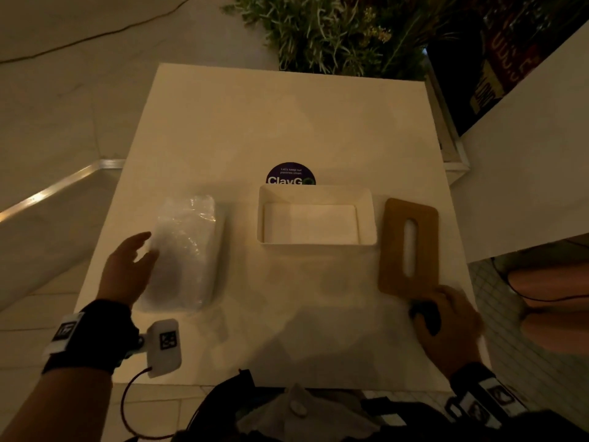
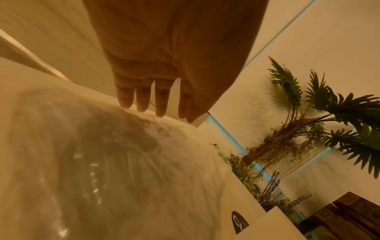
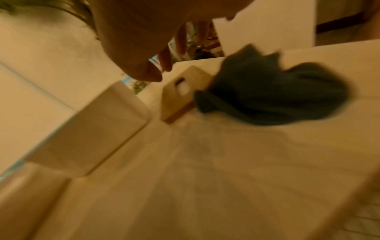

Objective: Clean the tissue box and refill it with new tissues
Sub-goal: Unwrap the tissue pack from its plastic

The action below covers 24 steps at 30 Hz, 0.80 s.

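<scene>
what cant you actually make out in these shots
- Head view: the purple sticker is half hidden behind the tissue box, so its wording is cut off.
- Head view: whether the right hand holds the dark cloth or only rests beside it; too dim.
- Right wrist view: motion blur smears the wooden lid.
- Left wrist view: the plastic pack is blurred, its contents unclear.

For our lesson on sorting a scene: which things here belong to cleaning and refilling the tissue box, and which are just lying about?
Belong to the job:
white tissue box, open
wooden lid
wrapped tissue pack
dark cloth

Just lying about:
round purple sticker
plants
</scene>
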Each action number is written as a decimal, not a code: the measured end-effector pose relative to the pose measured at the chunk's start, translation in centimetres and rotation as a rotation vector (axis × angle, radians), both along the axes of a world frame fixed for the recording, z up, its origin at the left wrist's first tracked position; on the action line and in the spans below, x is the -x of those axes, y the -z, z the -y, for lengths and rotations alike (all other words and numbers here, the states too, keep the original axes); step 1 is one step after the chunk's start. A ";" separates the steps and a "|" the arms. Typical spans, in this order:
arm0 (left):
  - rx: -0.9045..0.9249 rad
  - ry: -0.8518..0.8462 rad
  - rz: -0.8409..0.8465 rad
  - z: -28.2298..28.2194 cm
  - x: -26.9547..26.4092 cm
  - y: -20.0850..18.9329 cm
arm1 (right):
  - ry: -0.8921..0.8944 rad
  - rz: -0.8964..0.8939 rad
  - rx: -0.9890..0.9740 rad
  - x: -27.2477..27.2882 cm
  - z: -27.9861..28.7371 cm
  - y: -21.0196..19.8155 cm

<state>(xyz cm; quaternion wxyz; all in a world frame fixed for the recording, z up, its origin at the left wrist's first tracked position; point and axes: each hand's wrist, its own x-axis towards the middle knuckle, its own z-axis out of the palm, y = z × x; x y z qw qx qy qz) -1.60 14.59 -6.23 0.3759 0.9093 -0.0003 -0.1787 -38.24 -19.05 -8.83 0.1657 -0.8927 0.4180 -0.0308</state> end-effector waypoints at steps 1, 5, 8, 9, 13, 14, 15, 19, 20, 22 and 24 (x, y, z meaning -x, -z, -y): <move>0.008 -0.005 -0.039 0.4 0.0 0.6 | -0.092 0.099 -0.073 -1.3 0.1 -0.4; 0.037 0.043 -0.097 2.0 1.1 1.5 | -0.377 0.308 -0.545 -9.1 -3.0 -1.3; -0.036 0.110 -0.123 -2.0 -2.0 3.2 | -0.443 0.178 -0.741 -19.5 -11.5 0.8; -0.034 0.125 -0.126 -1.9 -1.6 3.6 | -0.461 0.154 -0.781 -21.1 -12.8 0.8; -0.021 0.187 -0.020 -0.1 -1.2 2.9 | -0.307 0.222 -0.919 -26.6 -15.3 1.0; -0.030 0.214 0.048 0.5 -1.1 2.7 | -0.253 0.258 -0.942 -27.4 -15.7 1.0; -0.049 0.254 0.112 0.7 -1.0 2.7 | -0.177 0.294 -0.970 -28.1 -16.2 1.4; -0.165 0.512 0.256 1.5 -0.3 3.3 | 0.035 0.377 -1.080 -29.0 -17.3 2.4; -0.201 0.549 0.246 1.7 -0.3 3.5 | 0.054 0.393 -1.086 -29.0 -17.5 2.5; -0.241 0.568 0.217 2.2 -0.3 3.7 | 0.067 0.415 -1.090 -29.1 -17.7 2.6; -0.258 0.571 0.202 2.5 -0.2 3.9 | 0.069 0.401 -1.103 -29.2 -17.8 2.8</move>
